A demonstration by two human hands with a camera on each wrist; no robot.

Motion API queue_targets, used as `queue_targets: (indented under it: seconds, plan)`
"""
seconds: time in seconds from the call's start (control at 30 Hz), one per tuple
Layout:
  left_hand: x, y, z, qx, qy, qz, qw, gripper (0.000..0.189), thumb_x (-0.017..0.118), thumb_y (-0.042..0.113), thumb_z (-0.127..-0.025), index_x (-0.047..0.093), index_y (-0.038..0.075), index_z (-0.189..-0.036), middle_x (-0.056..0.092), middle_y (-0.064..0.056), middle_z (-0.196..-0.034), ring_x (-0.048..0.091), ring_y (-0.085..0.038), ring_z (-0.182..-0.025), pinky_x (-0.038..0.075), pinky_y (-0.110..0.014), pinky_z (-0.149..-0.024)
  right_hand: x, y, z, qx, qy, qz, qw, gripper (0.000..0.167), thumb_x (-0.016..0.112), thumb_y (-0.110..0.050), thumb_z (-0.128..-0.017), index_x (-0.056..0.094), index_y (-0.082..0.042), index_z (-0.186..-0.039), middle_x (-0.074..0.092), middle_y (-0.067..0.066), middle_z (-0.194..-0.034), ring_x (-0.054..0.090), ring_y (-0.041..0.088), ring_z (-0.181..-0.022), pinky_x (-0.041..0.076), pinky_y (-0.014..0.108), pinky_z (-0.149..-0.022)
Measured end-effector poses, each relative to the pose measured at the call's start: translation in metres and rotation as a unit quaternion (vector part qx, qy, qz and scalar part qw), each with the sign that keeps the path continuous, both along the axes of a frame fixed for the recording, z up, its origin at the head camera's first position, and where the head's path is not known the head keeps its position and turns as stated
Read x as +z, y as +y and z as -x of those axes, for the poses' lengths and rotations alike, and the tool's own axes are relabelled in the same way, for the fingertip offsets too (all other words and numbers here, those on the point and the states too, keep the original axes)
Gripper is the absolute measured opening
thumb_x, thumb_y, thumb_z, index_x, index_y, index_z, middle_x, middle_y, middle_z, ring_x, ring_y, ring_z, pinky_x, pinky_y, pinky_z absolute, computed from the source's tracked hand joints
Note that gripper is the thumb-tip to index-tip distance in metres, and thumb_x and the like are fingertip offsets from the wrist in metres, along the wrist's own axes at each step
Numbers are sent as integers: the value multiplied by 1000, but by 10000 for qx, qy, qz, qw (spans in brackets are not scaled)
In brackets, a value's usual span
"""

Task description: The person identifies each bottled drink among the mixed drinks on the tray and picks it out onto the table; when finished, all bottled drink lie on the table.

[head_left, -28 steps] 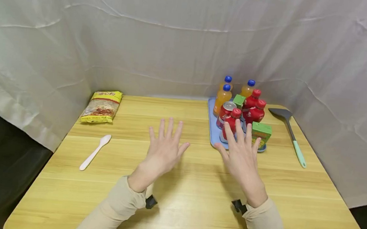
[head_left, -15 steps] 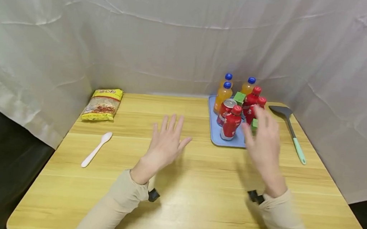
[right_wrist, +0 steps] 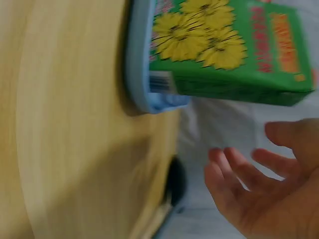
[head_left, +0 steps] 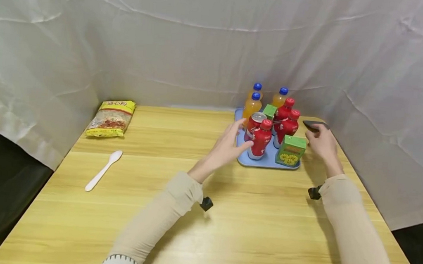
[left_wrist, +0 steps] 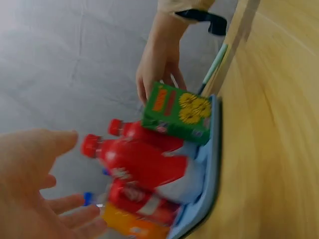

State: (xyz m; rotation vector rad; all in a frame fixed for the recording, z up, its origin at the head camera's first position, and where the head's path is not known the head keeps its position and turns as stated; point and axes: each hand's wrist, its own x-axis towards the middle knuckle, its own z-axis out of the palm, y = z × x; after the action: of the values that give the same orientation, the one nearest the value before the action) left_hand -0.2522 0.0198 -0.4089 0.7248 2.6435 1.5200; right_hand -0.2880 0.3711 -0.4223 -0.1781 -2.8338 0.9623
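Observation:
A blue tray carries several drinks. My left hand is at its left side, fingers spread and thumb apart, close by a red bottle and a red can. In the left wrist view nothing lies between that hand's thumb and fingers. Beyond the tray's right side is my right hand, its fingers loosely bent. The right wrist view has this hand apart from a green drink carton with yellow flowers. Most of the dark spatula is hidden behind the right hand and forearm.
Orange-drink bottles with blue caps, more red bottles and a second green carton stand further back on the tray. A yellow food packet and a white spoon lie at left. Grey curtains border the table.
My left hand has moved right and forward to the tray's left side. My right hand has left the front of the tray, going right and forward past the green carton, which shows fully.

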Motion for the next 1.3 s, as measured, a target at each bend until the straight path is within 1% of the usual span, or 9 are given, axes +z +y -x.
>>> queue_targets:
  seconds: [0.1,0.2,0.3,0.37,0.5,0.6,0.83,1.1,1.3]
  plan:
    - [-9,15,8,-59,-100,-423,9990,76,70,34,-102,31,19,-164,49,-16,-154,53,-32,-139,51,-48,-113,-10,3,11,377,-469,-120,9981,58,44,-40,-111,46,-2,-155,61,37,-136,68,49,-110,55,46,-84]
    - [-15,25,15,-24,-56,-743,9972,76,72,31,-101,32,16,-163,51,-19,-151,55,-37,-134,53,-49,-109,-14,4,20,643,-771,-284,9945,52,54,-29,-108,49,0,-152,57,39,-140,59,51,-122,55,53,-94]
    - [-20,33,19,-26,73,-1047,9945,75,74,25,-99,34,13,-162,53,-20,-147,55,-42,-129,54,-56,-105,-15,2,26,872,-897,-335,9916,55,66,-16,-100,50,2,-150,52,39,-143,52,53,-129,48,64,-108]
    - [-22,37,22,-24,135,-1158,9932,74,76,22,-98,37,13,-161,54,-20,-143,56,-43,-127,53,-59,-105,-14,2,28,1061,-902,-367,9896,59,72,-10,-95,51,4,-148,50,39,-145,49,54,-132,49,64,-108]
    - [-28,43,26,103,263,-922,9953,73,79,22,-96,42,19,-159,55,-14,-143,55,-37,-131,54,-55,-109,-15,3,30,1324,-977,-218,9861,64,78,-2,-87,53,9,-145,50,41,-146,53,55,-128,64,53,-82]
    - [-33,47,27,244,327,-587,9974,74,81,22,-94,44,24,-159,54,-11,-147,54,-30,-137,53,-48,-112,-19,3,31,1378,-1150,-29,9838,65,76,2,-86,52,9,-145,48,42,-146,56,57,-123,66,43,-65]
    - [-44,54,27,497,373,-327,9975,77,83,19,-92,44,23,-159,54,-11,-149,56,-26,-134,52,-43,-114,-32,3,34,1255,-1424,621,9799,71,67,13,-89,43,3,-155,42,41,-150,59,53,-115,64,39,-60]
    - [-53,64,29,898,633,-117,9939,81,87,18,-88,40,26,-154,55,-10,-146,58,-26,-133,53,-47,-113,-31,1,37,1132,-1570,983,9761,59,61,17,-88,50,6,-145,49,40,-136,65,26,-82,62,36,-57]
    - [-59,71,28,1119,943,73,9892,81,88,20,-87,39,26,-151,62,-8,-138,66,-25,-123,59,-45,-103,-30,0,36,1122,-1760,1119,9716,49,58,10,-94,49,3,-141,54,34,-127,65,20,-72,61,35,-56]
